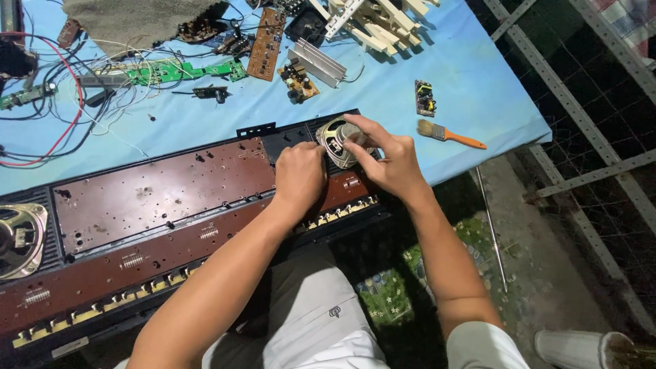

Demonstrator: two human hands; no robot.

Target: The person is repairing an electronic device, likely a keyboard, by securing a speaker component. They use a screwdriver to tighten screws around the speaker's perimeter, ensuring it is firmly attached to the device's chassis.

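Observation:
A long opened keyboard casing (157, 205) with brown circuit boards lies across the blue table and my lap. At its right end sits a round metal speaker (336, 140). My right hand (383, 160) grips the speaker's magnet with thumb and fingers. My left hand (298, 174) rests fisted on the casing just left of the speaker, touching its rim. A second speaker (20, 239) sits at the casing's left end.
On the blue cloth (471, 82) lie a small orange-handled brush (447, 134), a small circuit board (424, 98), a green board (181, 71), a brown board (266, 44), a heatsink (316, 63), white keyboard keys (372, 20), and red, black and white wires (55, 102). A metal-framed fence (588, 89) stands right.

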